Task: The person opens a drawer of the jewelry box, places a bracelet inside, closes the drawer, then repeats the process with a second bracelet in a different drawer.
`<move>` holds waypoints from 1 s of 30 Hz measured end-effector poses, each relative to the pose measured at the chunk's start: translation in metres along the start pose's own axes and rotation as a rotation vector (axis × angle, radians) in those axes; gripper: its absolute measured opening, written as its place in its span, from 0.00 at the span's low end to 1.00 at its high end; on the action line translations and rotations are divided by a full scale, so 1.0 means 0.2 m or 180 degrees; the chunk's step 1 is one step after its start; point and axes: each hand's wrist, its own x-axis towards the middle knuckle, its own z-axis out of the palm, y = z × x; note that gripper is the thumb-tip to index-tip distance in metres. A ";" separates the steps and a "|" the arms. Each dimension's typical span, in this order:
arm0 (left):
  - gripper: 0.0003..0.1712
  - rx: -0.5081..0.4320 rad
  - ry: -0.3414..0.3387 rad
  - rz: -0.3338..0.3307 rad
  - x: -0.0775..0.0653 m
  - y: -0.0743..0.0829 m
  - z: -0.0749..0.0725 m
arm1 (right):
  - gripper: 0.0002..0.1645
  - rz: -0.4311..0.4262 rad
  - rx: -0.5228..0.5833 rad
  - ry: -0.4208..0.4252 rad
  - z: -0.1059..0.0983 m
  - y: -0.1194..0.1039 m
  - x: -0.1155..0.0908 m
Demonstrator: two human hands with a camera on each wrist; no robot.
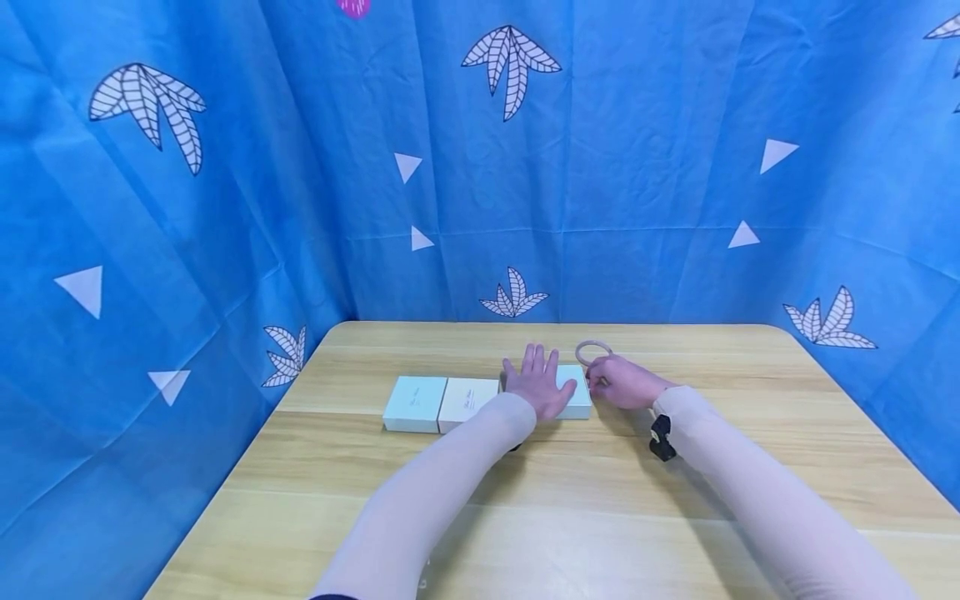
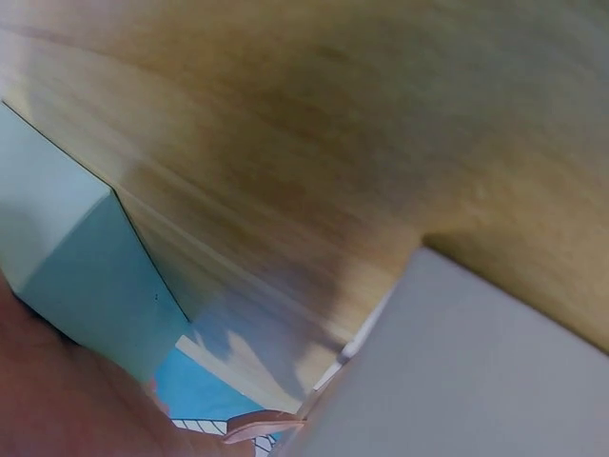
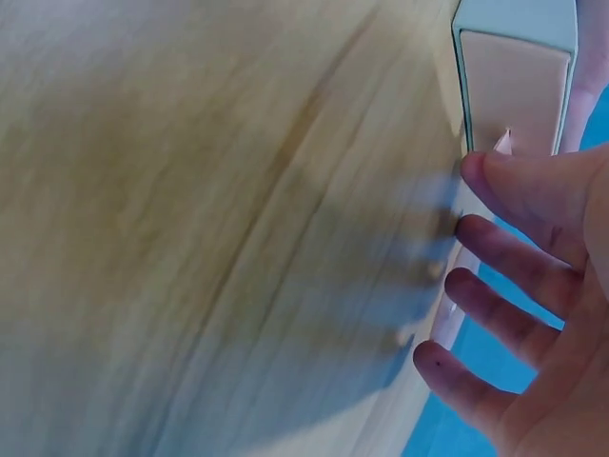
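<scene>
My left hand (image 1: 538, 387) lies with spread fingers at a mint-green box (image 1: 574, 392), its thumb over the top. In the left wrist view that hand shows beside the mint box (image 2: 76, 238). At the box's right end is my right hand (image 1: 622, 382). The right wrist view shows the box's pale pink end face (image 3: 514, 86) with a small pink pull tab (image 3: 504, 143), which my right hand (image 3: 542, 286) pinches at the thumb; the other fingers are loosely bent. Just beyond the right hand lies a pinkish-grey ring (image 1: 595, 342).
To the left of my left hand stand a white box (image 1: 467, 400) and another mint box (image 1: 417, 400), side by side. All rest on a wooden table (image 1: 570, 500). A blue patterned curtain (image 1: 637, 167) hangs behind and along the sides.
</scene>
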 end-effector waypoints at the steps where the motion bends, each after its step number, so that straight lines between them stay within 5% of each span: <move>1: 0.45 0.0001 -0.0016 -0.0003 0.00 0.00 0.00 | 0.05 0.0013 0.0008 0.0004 0.00 0.00 0.00; 30: 0.44 0.0111 0.0064 0.0022 -0.09 0.01 -0.06 | 0.08 0.0249 -0.0103 -0.0053 -0.03 0.03 -0.08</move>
